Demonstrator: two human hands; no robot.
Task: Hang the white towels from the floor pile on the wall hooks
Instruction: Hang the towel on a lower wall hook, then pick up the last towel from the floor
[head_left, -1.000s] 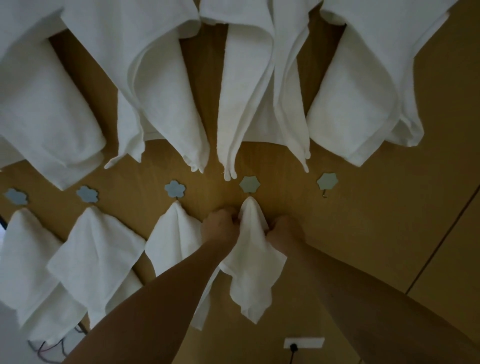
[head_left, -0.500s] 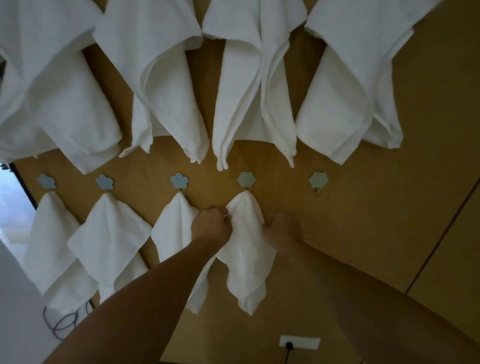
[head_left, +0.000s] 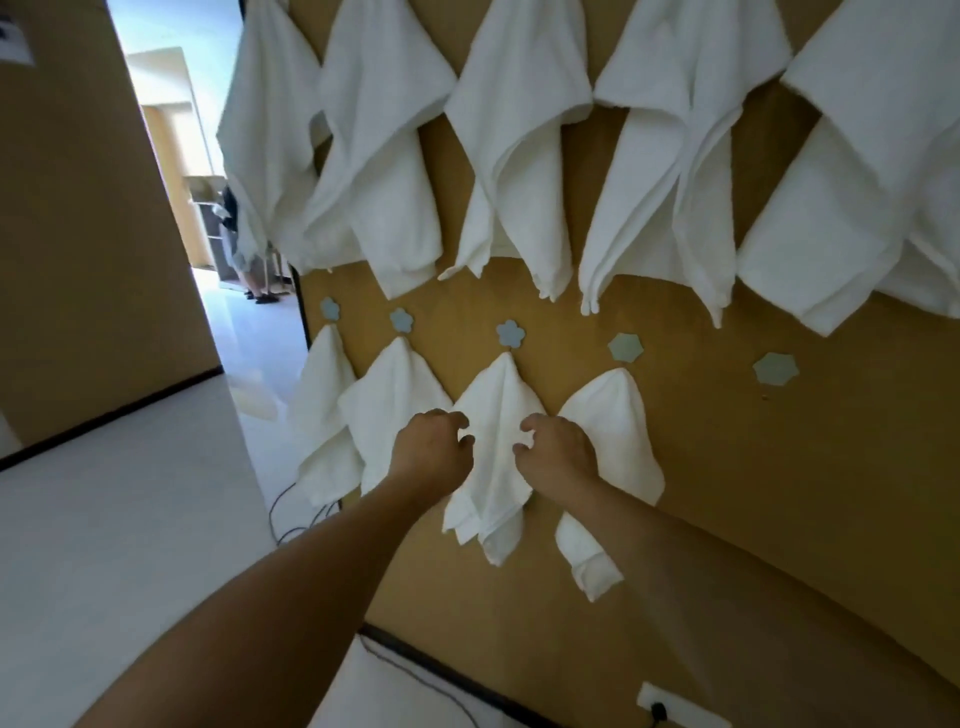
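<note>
Five blue flower-shaped hooks run in a low row along the wooden wall (head_left: 727, 467). Small white towels hang from the first four; the fourth towel (head_left: 621, 431) hangs below its hook (head_left: 626, 347). The fifth hook (head_left: 775, 369) at the right is bare. My left hand (head_left: 431, 449) and my right hand (head_left: 558, 452) are either side of the third towel (head_left: 496, 447), fingers loosely curled and gripping nothing. My right hand covers part of the fourth towel's left edge. The floor pile is out of view.
Several large white towels (head_left: 519, 156) hang in a row above. A doorway (head_left: 228, 249) at the left shows a person standing far off. A dark cable (head_left: 291, 514) lies on the pale floor, and a wall socket (head_left: 660, 709) sits low right.
Both hands have let go of the fourth towel, which now hangs from its hook, and have shifted left in front of the third towel. The view swung left, bringing the doorway in.
</note>
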